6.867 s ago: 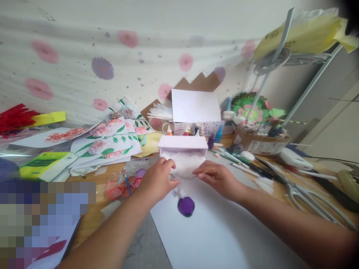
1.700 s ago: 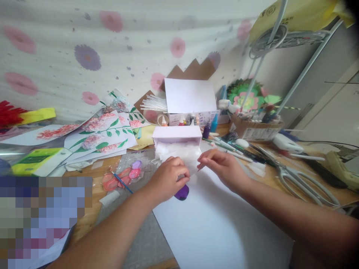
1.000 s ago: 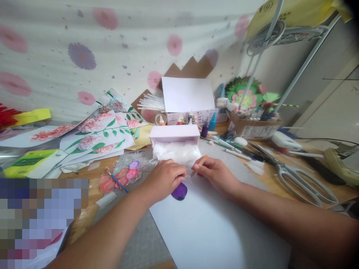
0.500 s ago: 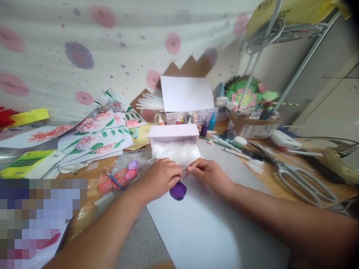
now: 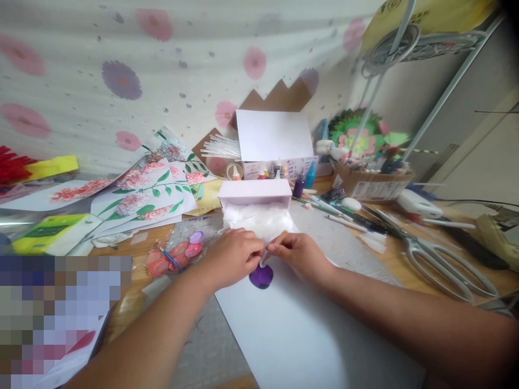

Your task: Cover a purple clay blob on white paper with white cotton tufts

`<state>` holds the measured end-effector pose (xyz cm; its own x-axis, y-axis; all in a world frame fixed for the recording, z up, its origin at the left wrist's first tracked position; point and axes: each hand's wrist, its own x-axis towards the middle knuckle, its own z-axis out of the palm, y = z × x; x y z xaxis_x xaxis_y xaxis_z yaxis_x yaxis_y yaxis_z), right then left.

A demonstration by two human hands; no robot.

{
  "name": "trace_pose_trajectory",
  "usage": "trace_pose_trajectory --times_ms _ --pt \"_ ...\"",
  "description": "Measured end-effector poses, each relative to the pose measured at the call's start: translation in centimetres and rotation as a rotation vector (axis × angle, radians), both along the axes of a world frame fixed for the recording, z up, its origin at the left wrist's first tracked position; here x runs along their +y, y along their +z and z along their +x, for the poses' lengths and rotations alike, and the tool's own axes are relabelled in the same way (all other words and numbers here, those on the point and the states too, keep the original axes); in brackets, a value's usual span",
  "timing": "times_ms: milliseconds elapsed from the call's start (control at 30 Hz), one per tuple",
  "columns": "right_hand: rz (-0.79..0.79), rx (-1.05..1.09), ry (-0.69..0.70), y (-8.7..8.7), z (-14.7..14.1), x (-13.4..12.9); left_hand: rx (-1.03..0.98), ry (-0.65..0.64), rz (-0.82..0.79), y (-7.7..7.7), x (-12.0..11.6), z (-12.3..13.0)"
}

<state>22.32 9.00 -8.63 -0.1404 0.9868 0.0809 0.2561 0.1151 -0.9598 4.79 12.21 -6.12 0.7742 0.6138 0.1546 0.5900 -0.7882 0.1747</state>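
A round purple piece (image 5: 261, 276) with a dark lower edge lies over the white sheet (image 5: 292, 324). My left hand (image 5: 237, 256) is closed at its upper left edge; what its fingers pinch is hidden. In my right hand (image 5: 298, 254) is a thin stick (image 5: 279, 239), pinched between thumb and fingers, with its pale tip at the top of the purple piece. Just beyond both hands stands an open white box (image 5: 255, 190) with fluffy white material (image 5: 259, 218) in it.
Large scissors (image 5: 438, 265) and brushes lie at the right, near a cardboard box (image 5: 373, 183) of tools. Pink palettes (image 5: 174, 258) are at the left, beside flower pictures (image 5: 141, 200). Small bottles, one purple (image 5: 299, 186), stand behind the white box.
The stick's pale tip has come down onto the top of the purple piece. The whole view has shifted slightly, while my left hand stays at the piece's edge.
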Motion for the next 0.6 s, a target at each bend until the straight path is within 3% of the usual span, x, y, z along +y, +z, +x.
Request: trace_pose_trajectory --times_ms 333,600 --pt "-0.085 -0.276 -0.059 0.5 -0.6 0.4 -0.102 0.079 -0.221 0.5 -0.2 -0.5" --pt "-0.098 -0.246 -0.060 1.0 -0.5 0.3 -0.098 0.129 -0.174 0.2 -0.7 0.5"
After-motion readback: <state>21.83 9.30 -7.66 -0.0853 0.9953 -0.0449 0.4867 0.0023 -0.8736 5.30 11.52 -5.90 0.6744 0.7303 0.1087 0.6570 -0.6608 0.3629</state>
